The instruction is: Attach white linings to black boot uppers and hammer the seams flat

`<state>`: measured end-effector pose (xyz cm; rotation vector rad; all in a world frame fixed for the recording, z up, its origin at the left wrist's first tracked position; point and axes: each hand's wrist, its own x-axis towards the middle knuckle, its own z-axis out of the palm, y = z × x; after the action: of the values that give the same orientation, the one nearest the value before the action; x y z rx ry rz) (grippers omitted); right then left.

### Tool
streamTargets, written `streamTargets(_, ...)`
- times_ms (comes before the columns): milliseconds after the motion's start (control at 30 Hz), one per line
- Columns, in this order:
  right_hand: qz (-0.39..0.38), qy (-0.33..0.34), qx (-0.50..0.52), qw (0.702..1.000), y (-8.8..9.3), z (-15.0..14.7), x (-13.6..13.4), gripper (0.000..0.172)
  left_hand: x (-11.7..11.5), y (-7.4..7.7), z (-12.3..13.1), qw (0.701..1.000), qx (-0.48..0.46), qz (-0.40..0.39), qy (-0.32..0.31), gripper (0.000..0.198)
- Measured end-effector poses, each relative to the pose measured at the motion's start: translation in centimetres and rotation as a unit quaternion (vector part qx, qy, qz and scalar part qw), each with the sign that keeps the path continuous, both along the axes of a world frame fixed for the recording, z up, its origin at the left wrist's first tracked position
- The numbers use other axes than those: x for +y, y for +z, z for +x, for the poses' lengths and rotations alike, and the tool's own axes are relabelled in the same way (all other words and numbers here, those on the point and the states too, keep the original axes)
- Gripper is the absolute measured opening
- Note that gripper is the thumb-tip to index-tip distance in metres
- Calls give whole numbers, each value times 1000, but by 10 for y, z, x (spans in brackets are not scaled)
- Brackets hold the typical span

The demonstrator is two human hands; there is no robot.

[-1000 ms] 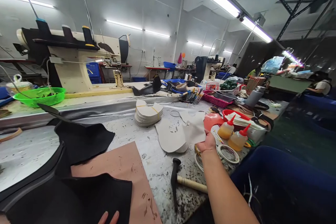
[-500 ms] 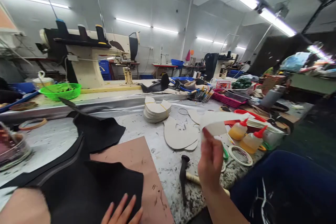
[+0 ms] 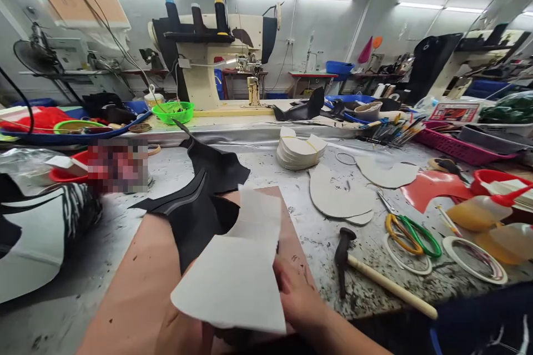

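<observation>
My right hand [image 3: 296, 295] is closed on the right edge of a white cut sheet [image 3: 237, 272], held low in front of me above a pink cutting board [image 3: 133, 272]. Black leather pieces [image 3: 202, 199] lie on the board just beyond the sheet. Under the sheet's near edge shows what seems to be my left hand [image 3: 183, 335]; its fingers are hidden. A black-headed hammer with a wooden handle [image 3: 375, 277] lies to the right of my right hand.
On the speckled table [image 3: 266, 177] lie a banded stack of white pieces [image 3: 300, 150], loose white cut-outs [image 3: 338, 199], scissors [image 3: 412, 233], tape rings [image 3: 474, 259], glue bottles [image 3: 478, 213] and a pink basket [image 3: 453, 150]. A sewing machine [image 3: 216, 55] and green bowl [image 3: 172, 112] stand behind.
My right hand has carried the white sheet from the far right of the table to just above the pink board. The view has swung left and down.
</observation>
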<state>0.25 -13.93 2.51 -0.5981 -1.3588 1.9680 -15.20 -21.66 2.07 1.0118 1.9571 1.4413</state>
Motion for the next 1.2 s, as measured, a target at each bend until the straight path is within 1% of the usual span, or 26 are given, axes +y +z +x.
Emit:
streamTargets(33, -25, 19, 13, 999, 0, -3, 1, 62, -2, -4, 2, 1000, -3, -10, 0, 48)
streamTargets(100, -55, 55, -1, 997, -3, -5, 2, 62, -6, -14, 7, 997, -65, -44, -16, 52)
streamTargets(133, -53, 70, -38, 995, -5, -4, 2, 59, -8, -18, 8, 992, -110, -60, -28, 55)
streamTargets(200, -20, 79, -157, 984, -9, 0, 3, 46, -11, -23, 6, 972, -207, -92, -63, 62)
streamTargets(233, 2, 77, -219, 973, -9, 2, 2, 38, -10, -23, 3, 962, -239, -105, -80, 63)
streamTargets(267, 23, 76, -273, 959, -9, 4, 2, 31, -9, -22, -1, 957, -250, -114, -92, 63)
streamTargets(300, 41, 77, -311, 946, -8, 6, 1, 27, -6, -21, -7, 956, -244, -121, -105, 61)
streamTargets(367, 71, 84, -339, 934, -6, 8, 0, 28, 4, -15, -23, 961, -198, -136, -137, 54)
streamTargets(433, 93, 81, -338, 933, -5, 8, 0, 32, 17, -10, -42, 963, -129, -144, -186, 45)
streamTargets(500, 99, 80, -339, 932, -6, 6, 1, 33, 28, -7, -61, 960, -56, -155, -229, 37)
streamTargets(533, 95, 84, -349, 928, -7, 5, 2, 31, 33, -5, -70, 958, -20, -159, -238, 33)
streamTargets(600, 86, 84, -382, 916, -8, 2, 4, 29, 40, -3, -86, 956, 58, -161, -239, 26)
streamTargets(700, 85, 72, -415, 903, -8, 1, 7, 36, 46, -1, -103, 947, 143, -151, -245, 19)
streamTargets(767, 96, 79, -417, 900, -6, 1, 9, 35, 48, -1, -110, 941, 158, -146, -262, 19)
streamTargets(833, 111, 96, -429, 891, -5, 3, 10, 30, 49, -2, -113, 937, 160, -144, -275, 19)
streamTargets(967, 138, 99, -489, 855, 0, 1, 13, 25, 49, -5, -113, 932, 175, -134, -286, 19)
streamTargets(1067, 174, 119, -520, 828, 4, -3, 13, 19, 49, -7, -112, 929, 188, -130, -290, 16)
streamTargets(1133, 190, 133, -537, 811, 5, -5, 13, 18, 48, -8, -111, 929, 195, -129, -288, 15)
streamTargets(1200, 207, 131, -550, 799, 5, -6, 13, 19, 46, -9, -110, 930, 201, -128, -281, 15)
